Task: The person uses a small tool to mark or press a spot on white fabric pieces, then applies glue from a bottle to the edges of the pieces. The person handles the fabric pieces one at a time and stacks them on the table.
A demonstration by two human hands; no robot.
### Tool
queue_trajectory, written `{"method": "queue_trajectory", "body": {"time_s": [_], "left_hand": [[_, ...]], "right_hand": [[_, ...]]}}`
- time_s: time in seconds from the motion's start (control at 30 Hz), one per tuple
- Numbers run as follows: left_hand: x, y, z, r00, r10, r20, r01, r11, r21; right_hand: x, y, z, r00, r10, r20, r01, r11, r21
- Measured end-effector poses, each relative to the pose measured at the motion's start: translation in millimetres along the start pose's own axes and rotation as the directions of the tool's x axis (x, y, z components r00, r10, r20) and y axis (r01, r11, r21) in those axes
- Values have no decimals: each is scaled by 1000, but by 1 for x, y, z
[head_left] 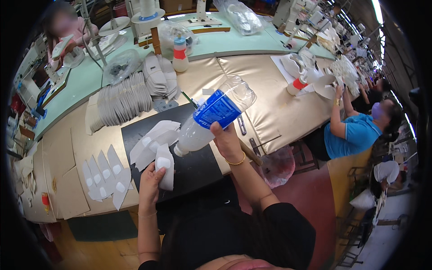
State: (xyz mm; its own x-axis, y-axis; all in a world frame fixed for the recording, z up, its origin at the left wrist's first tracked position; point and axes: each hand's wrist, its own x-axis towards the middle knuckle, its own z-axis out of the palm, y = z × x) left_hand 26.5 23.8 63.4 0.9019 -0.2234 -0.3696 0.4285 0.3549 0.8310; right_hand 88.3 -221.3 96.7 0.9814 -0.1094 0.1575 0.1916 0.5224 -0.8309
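My right hand [227,143] grips a clear plastic bottle [195,136] with a blue label. The bottle is tilted, its base up and its neck low, close to the grey piece in my other hand. Between the thumb and fingers of my left hand [151,181] is a grey fabric piece [167,180] with a rounded white patch. More grey fabric pieces [155,133] lie overlapping on the black mat [198,167] just beyond that hand. To its left, several patched grey pieces [102,175] are fanned out on the table.
A long row of stacked grey pieces [119,104] stands at the back left. A bottle with a red band [180,56] is behind the mat. A dark metal tool [242,124] lies right of the mat. A co-worker in a blue shirt [357,137] works at the right.
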Motion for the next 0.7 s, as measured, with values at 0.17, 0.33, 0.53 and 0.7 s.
{"method": "queue_trajectory", "body": {"time_s": [0.17, 0.33, 0.53, 0.7], "left_hand": [[-1, 13, 17, 996, -11, 91, 16, 998, -57], [-2, 21, 22, 997, 5, 79, 2, 995, -96], [-10, 29, 28, 997, 11, 70, 0, 990, -142], [-14, 33, 32, 995, 55, 79, -50, 997, -64]], "right_hand": [[-8, -14, 21, 970, -237, 60, 244, 955, -170], [-12, -14, 33, 960, -266, 88, 277, 947, -161], [-19, -4, 44, 929, -282, 240, 336, 915, -225], [-19, 2, 47, 925, -308, 222, 358, 902, -239]]}}
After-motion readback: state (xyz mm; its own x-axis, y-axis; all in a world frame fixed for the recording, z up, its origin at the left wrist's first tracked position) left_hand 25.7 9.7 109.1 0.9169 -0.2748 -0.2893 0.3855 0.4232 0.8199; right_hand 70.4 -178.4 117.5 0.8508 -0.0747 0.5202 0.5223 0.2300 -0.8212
